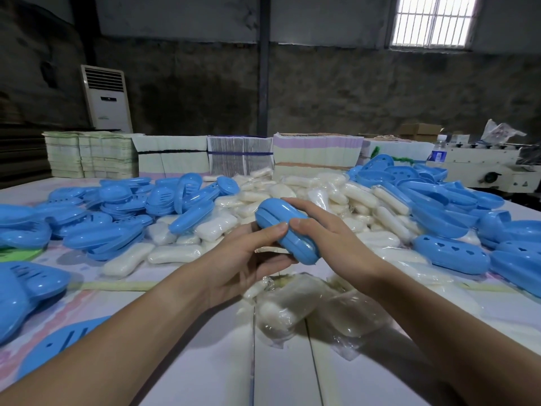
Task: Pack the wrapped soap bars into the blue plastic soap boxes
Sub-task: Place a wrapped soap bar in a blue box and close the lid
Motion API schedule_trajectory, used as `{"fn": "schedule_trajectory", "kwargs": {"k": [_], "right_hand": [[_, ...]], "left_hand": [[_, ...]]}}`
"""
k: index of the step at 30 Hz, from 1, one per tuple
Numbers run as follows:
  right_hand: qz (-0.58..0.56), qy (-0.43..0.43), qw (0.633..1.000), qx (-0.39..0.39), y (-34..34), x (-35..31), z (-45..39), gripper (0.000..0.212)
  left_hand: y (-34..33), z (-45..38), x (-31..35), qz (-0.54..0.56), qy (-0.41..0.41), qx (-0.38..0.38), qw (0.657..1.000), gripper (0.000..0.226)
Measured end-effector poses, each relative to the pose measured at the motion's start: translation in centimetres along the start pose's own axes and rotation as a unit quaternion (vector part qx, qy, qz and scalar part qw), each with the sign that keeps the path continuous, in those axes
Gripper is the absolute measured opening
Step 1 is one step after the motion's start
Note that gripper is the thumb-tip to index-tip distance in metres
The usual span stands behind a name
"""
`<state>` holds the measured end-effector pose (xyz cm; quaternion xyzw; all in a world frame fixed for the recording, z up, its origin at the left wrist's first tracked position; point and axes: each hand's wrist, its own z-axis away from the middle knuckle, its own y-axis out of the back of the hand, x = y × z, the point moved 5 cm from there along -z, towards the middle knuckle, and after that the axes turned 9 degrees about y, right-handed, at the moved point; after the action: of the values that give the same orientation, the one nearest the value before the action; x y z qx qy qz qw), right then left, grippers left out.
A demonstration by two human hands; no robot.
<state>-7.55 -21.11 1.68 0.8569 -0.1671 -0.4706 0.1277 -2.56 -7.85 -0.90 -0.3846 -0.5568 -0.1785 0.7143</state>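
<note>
Both hands, left (pixel 246 259) and right (pixel 330 230), grip one seemingly closed blue soap box (pixel 285 230) above wrapped soap bars (pixel 292 303).

**No Legible Text at My Packing Surface**

Nothing before me can be read. The standing air conditioner (pixel 106 98) carries a small dark panel and a green mark, both too blurred to make out. The water bottle (pixel 438 153) wears a blue label with illegible print. The stacked paper bundles (pixel 240 155) show only stripes.
</note>
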Motion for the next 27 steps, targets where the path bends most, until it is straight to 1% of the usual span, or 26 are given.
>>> {"fn": "schedule_trajectory", "kwargs": {"k": [5, 10, 12, 14, 16, 18, 20, 21, 24, 27], "right_hand": [[0.004, 0.009, 1.000, 0.000, -0.3, 0.2, 0.0, 0.038], [0.003, 0.023, 0.999, -0.027, -0.4, 0.2, 0.1, 0.041], [0.004, 0.024, 0.999, -0.035, -0.5, 0.3, 0.1, 0.046], [0.005, 0.023, 0.999, -0.041, -0.5, 0.5, 0.1, 0.057], [0.048, 0.017, 0.997, -0.050, -0.4, 0.4, 0.3, 0.073], [0.151, 0.033, 0.987, -0.033, 0.0, 0.1, 0.3, 0.079], [0.243, 0.063, 0.968, 0.008, 0.4, -0.5, 0.2, 0.073], [0.267, 0.071, 0.961, 0.022, 0.6, -0.6, 0.2, 0.068], [0.284, 0.080, 0.955, 0.023, 0.8, -0.5, 0.2, 0.057], [0.268, 0.079, 0.960, 0.012, 1.4, -0.5, 0.2, 0.052]], "left_hand": [[0.0, 0.0, 0.1, 0.011, -0.012, 0.015, 1.000, 0.053], [-0.2, 0.1, 0.1, 0.039, -0.031, -0.001, 0.999, 0.056], [0.0, 0.0, 0.1, 0.042, -0.035, -0.004, 0.999, 0.057], [0.2, 0.0, 0.2, 0.040, -0.038, -0.005, 0.998, 0.057], [0.2, -0.1, 0.2, 0.039, -0.036, -0.004, 0.999, 0.055], [0.3, -0.3, 0.2, 0.043, -0.037, 0.005, 0.998, 0.057], [0.4, -0.5, 0.2, 0.048, -0.035, 0.007, 0.998, 0.058], [0.3, -0.6, 0.2, 0.048, -0.033, 0.004, 0.998, 0.058], [0.5, -0.6, 0.4, 0.042, -0.038, 0.009, 0.998, 0.061], [1.1, -0.6, 1.0, 0.013, -0.071, 0.027, 0.997, 0.063]]}}
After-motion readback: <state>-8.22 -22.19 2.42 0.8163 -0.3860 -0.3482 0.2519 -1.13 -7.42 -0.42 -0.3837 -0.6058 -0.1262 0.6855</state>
